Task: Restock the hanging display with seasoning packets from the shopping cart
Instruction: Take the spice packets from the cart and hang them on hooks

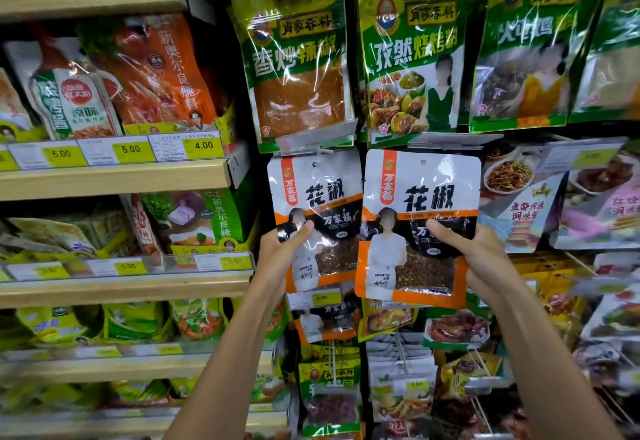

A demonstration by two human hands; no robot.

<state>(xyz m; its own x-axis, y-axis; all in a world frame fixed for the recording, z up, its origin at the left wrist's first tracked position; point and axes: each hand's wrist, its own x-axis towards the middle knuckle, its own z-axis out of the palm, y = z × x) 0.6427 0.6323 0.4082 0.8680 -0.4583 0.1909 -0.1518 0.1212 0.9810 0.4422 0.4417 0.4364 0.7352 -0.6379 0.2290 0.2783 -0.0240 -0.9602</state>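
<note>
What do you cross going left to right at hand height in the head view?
3.90 price tag → left hand → left packet, gripped by that hand → right packet → right hand, gripping it → pink packet.

packets: glossy plastic film, crinkled | shelves: pale matt wood

Bright, even store light fell from overhead, leaving only soft shadows. White glare streaked the glossy green chili powder packet, the hanging peppercorn packet and the held peppercorn packet. The centre was sharp. The lower wooden shelf and the right-edge packets were blurred, and shelf edges bowed with wide-angle distortion.
</note>
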